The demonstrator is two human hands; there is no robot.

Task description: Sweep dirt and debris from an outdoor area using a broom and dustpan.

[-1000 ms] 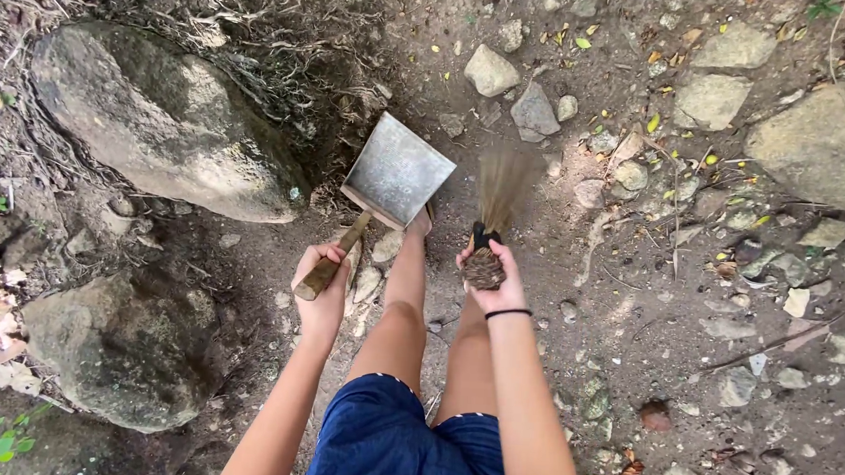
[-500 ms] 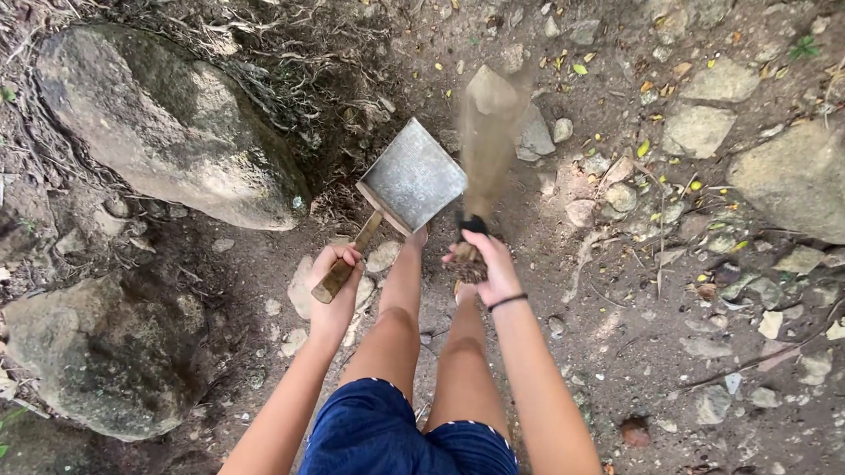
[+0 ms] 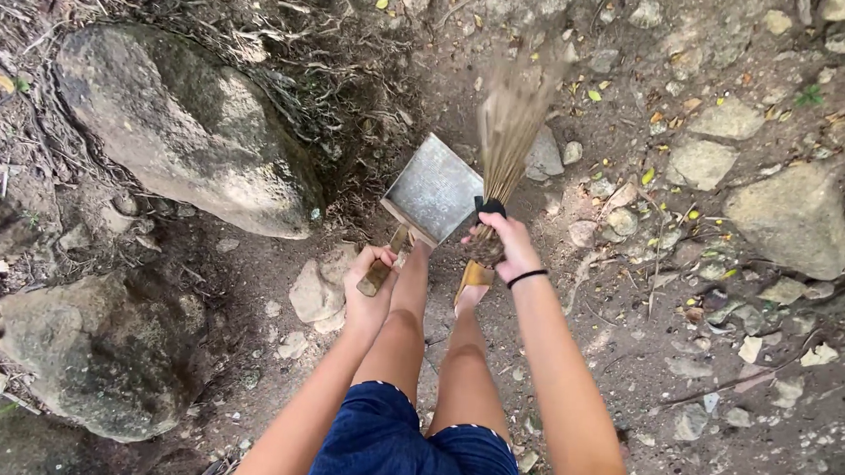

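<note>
Dirt ground (image 3: 627, 374) with rocks, left hand (image 3: 370, 288) gripping dustpan (image 3: 434, 192), right hand (image 3: 509, 247) gripping broom (image 3: 507, 136)

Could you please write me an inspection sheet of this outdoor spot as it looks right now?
Surface: bare dirt ground, scattered with stones and dry leaves.
Job's things: metal dustpan with a wooden handle, resting on the ground; twig broom, bristles blurred.
Clutter: small pale stones, yellow leaf bits, twigs and roots.
Hands: left hand grips the dustpan handle; right hand, with a black wristband, grips the broom.
Cables: nothing seen.
Surroundings: large grey boulder on the left, another boulder lower left; the person's bare legs and blue shorts below.
</note>
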